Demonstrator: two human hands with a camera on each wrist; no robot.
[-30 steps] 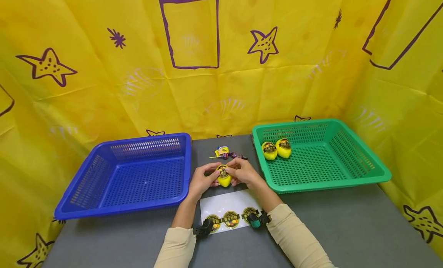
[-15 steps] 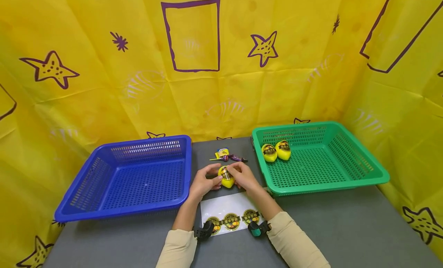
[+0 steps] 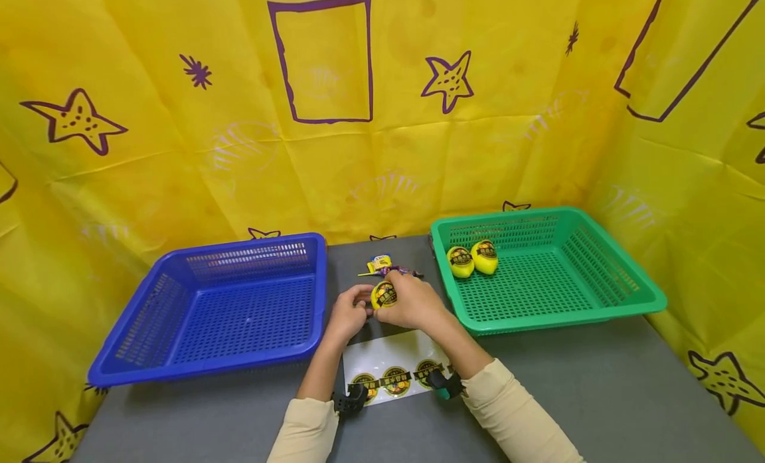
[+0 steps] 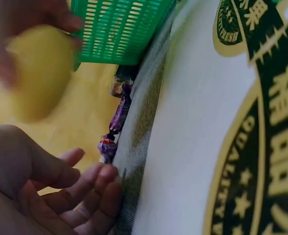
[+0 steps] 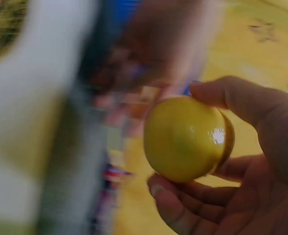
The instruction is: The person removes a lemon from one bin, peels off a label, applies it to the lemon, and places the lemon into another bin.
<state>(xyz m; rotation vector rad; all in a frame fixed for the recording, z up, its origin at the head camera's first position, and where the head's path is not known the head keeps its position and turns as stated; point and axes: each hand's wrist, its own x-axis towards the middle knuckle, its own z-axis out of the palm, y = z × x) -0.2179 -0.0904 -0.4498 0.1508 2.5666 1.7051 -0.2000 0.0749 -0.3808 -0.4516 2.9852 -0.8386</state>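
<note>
My right hand grips a yellow lemon between thumb and fingers, above the table's middle. A round black-and-gold sticker shows on the lemon's upper side in the head view. Just to its left is my left hand, its fingers loosely curved around nothing; the left wrist view shows a gap between these fingers and the lemon. Below both hands lies a white sheet with several round black-and-gold stickers along its near edge. Two more lemons, one beside the other, both stickered, sit in the green basket.
A blue plastic basket stands at the left, with nothing in it. Wrapped sweets, including a lollipop and a yellow packet, lie behind the hands. A patterned yellow cloth hangs behind the grey table.
The left hand has come off the lemon, which both hands held earlier. The right hand has turned over the lemon and now holds it alone.
</note>
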